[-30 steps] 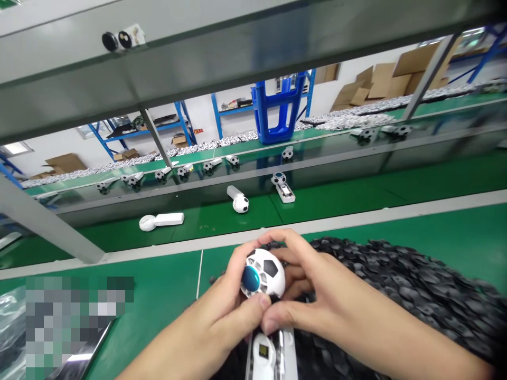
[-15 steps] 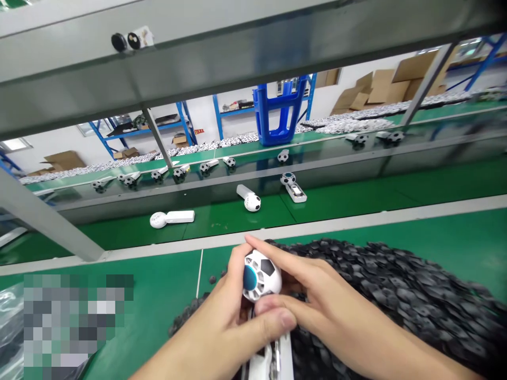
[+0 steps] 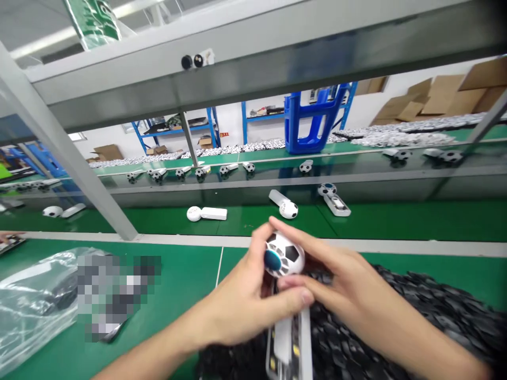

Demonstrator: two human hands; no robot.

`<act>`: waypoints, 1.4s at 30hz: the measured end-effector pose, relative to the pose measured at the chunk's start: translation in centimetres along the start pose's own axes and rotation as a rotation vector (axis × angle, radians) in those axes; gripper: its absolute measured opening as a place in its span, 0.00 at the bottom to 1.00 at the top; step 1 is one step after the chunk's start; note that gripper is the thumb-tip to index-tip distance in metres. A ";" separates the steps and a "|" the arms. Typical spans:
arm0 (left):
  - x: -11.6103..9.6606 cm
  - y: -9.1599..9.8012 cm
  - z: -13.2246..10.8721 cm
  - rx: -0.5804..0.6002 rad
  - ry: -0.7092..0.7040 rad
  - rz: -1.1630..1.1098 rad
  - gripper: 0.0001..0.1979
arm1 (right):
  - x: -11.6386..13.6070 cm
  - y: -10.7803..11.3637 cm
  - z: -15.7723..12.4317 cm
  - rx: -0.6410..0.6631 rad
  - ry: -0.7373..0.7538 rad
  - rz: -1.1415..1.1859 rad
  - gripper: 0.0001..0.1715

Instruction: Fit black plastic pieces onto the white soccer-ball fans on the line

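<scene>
Both my hands grip a white ball-shaped head with black soccer panels and a blue round cap (image 3: 284,254). My left hand (image 3: 247,301) cups it from the left and below, and my right hand (image 3: 340,279) wraps over it from the right. Below them a white handle casing with yellow marks (image 3: 289,343) rests on a heap of small black plastic parts (image 3: 420,311). The casing is blurred, and my hands hide its join with the ball.
Beyond a grey rail, a green conveyor belt (image 3: 253,221) carries similar white ball-headed units (image 3: 202,213). A plastic bag (image 3: 35,301) lies at the left, beside a pixelated patch. Steel frame beams (image 3: 63,137) cross overhead, with a blue crate (image 3: 312,120) and cardboard boxes (image 3: 435,95) behind.
The whole view has swung, so the belt, the units and the bag sit further right. My hands have turned the ball head slightly, and my fingers have shifted around it.
</scene>
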State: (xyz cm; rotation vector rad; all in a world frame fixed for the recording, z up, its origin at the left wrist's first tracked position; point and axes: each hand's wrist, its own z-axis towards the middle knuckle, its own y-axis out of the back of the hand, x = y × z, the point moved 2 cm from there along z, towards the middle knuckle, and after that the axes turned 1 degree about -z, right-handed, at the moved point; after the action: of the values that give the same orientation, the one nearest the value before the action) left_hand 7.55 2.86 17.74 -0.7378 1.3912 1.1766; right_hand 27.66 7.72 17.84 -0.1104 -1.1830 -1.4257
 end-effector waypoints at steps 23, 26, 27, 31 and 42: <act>16.1 19.7 13.3 -0.381 0.407 1.149 0.23 | -8.3 -2.2 5.1 0.617 -0.061 -0.543 0.16; 15.7 19.0 14.7 -0.406 0.468 1.075 0.22 | -6.5 -2.8 1.7 0.671 -0.047 -0.496 0.15; 15.4 18.8 15.0 -0.414 0.488 1.033 0.22 | -6.0 -3.0 0.6 0.674 -0.048 -0.484 0.15; 13.3 17.9 15.0 -0.443 0.549 0.770 0.21 | -5.3 -4.2 -2.3 0.668 -0.065 -0.423 0.14; 5.0 7.0 5.9 -0.380 0.339 -0.278 0.21 | -3.1 -2.3 -1.7 0.280 0.033 -0.093 0.04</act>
State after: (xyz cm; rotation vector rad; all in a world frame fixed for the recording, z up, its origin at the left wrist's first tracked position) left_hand 2.21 11.41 15.23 -1.4071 1.2918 1.1391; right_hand 27.66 8.20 13.65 0.1642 -1.3626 -1.3219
